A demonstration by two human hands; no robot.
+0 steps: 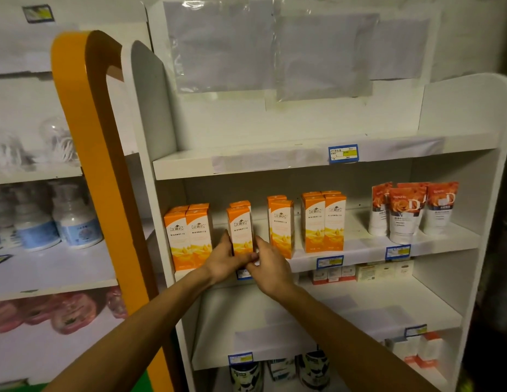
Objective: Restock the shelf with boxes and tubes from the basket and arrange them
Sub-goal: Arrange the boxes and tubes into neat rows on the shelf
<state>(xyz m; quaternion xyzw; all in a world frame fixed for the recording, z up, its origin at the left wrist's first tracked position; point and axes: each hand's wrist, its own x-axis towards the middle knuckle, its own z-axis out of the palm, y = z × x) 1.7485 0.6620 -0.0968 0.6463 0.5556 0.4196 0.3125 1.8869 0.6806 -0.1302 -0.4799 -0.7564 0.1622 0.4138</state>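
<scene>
An orange and white box [241, 224] stands upright near the front of the middle shelf [359, 250]. My left hand [226, 258] grips its lower left side and my right hand [270, 267] holds its lower right side. More orange boxes stand in groups: a left group [187, 236], one pair [282, 224] just right of my hands, and a further group [323, 219]. Orange and white tubes [402, 210] stand cap-down at the shelf's right end. The basket is out of view.
The top shelf [246, 162] carries a blue price tag [342, 153]. Small boxes [362, 271] sit at the back of the shelf below. Dark jars [280, 372] stand lowest. An orange divider panel [99, 165] separates a left shelving unit with white bottles [74, 219].
</scene>
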